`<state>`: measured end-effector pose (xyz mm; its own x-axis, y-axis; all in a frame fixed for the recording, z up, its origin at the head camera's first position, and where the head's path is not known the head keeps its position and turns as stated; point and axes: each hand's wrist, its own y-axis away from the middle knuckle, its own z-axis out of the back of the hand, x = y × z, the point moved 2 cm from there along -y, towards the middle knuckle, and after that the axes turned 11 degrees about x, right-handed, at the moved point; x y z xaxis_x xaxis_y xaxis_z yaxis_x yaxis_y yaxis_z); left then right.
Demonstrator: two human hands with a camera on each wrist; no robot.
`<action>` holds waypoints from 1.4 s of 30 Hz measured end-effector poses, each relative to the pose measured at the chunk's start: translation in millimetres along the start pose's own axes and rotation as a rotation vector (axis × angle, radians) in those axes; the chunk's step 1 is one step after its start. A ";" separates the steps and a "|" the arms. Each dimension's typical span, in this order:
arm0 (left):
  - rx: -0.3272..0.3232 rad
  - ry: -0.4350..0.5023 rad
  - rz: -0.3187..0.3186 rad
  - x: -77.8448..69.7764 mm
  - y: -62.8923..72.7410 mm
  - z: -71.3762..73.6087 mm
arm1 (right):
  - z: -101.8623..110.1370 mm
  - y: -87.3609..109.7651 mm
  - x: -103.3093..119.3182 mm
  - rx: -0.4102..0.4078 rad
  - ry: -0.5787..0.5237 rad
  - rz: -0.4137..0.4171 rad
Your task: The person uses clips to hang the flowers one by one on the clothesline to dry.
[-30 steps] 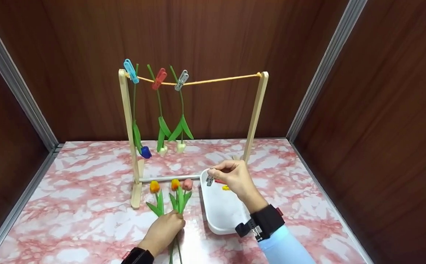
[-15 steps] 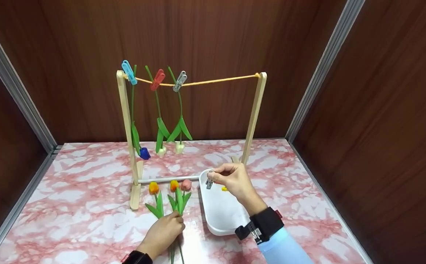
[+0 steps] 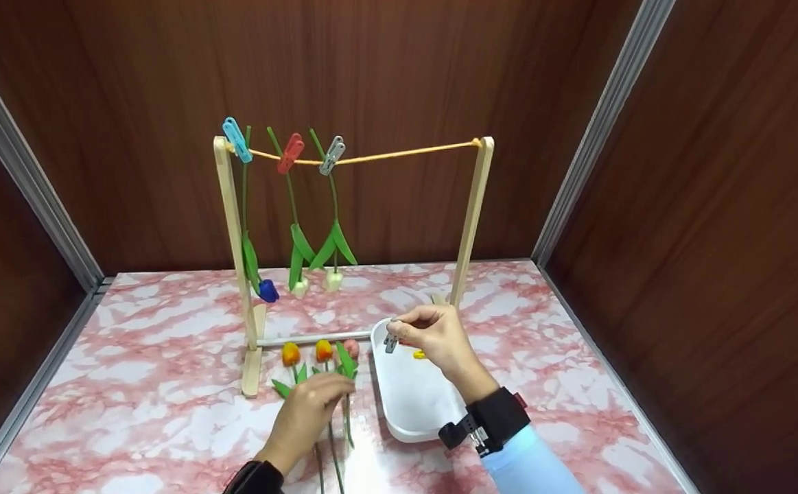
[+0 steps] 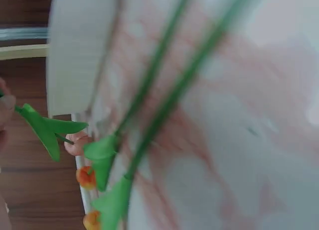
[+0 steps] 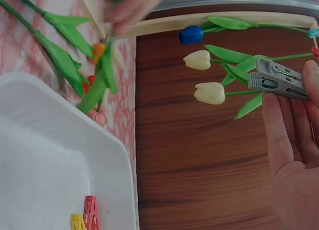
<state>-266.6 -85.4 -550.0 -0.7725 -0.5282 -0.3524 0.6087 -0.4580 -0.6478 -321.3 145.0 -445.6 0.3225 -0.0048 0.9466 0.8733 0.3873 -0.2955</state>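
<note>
My left hand (image 3: 308,410) pinches the green stem of a pink tulip (image 4: 75,143), raised slightly off the table. Two orange tulips (image 3: 290,354) lie beside it, their stems toward me. Over the white tray (image 3: 416,431), my right hand (image 3: 441,337) holds a grey clothespin (image 5: 281,81) between thumb and fingers; its jaws look closed. From the orange cord (image 3: 405,152), a blue tulip (image 3: 268,291) and two white tulips (image 3: 333,280) hang heads down. Blue, red (image 3: 290,153) and grey clothespins fasten them. The left fingertips are blurred in the right wrist view.
A wooden frame (image 3: 473,219) holds up the cord, with a pale bar (image 3: 313,339) along its base. In the tray lie a red clothespin (image 5: 91,212) and a yellow clothespin (image 5: 77,222). Dark wood-grain panels (image 3: 399,68) enclose the marbled table (image 3: 131,418).
My left hand has lifted the pink tulip away from the orange ones, moving slightly up and right. The right hand stays nearly still with the grey clothespin. The head view has shifted slightly.
</note>
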 end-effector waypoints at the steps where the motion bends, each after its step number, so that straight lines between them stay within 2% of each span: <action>1: -0.041 0.022 0.026 -0.4 -2.7 1.6 | -0.1 0.2 0.0 -0.001 -0.001 0.000; 6: -0.173 0.129 0.122 -1.6 -16.1 10.5 | 0.7 0.9 -0.9 -0.007 -0.011 0.009; 12: -0.280 0.280 0.155 -5.2 -33.1 22.9 | 3.0 1.9 -1.4 -0.014 -0.010 0.028; 15: -0.317 0.358 0.203 -8.6 -42.7 29.5 | 4.2 2.3 -1.2 -0.016 -0.016 0.023; 20: -0.356 0.544 0.338 -13.2 -60.0 41.7 | 6.5 2.5 -0.9 -0.018 -0.015 0.020; 23: -0.370 0.605 0.388 -15.0 -69.9 47.8 | 8.1 3.0 -0.7 -0.026 -0.004 0.022; 31: -0.415 0.622 0.404 -18.8 -91.8 54.8 | 12.7 3.6 1.1 -0.063 0.004 -0.010; 36: -0.399 0.620 0.428 -23.8 -107.4 59.6 | 15.6 3.6 6.1 -0.064 -0.003 0.007; 42: -0.379 0.651 0.379 -26.0 -136.4 64.7 | 21.4 -2.0 16.4 -0.073 -0.024 0.045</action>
<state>-317.9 -55.5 -408.7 -0.5490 -0.0267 -0.8354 0.8357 -0.0006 -0.5492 -325.6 163.8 -426.7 0.3541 0.0332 0.9346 0.8827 0.3184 -0.3457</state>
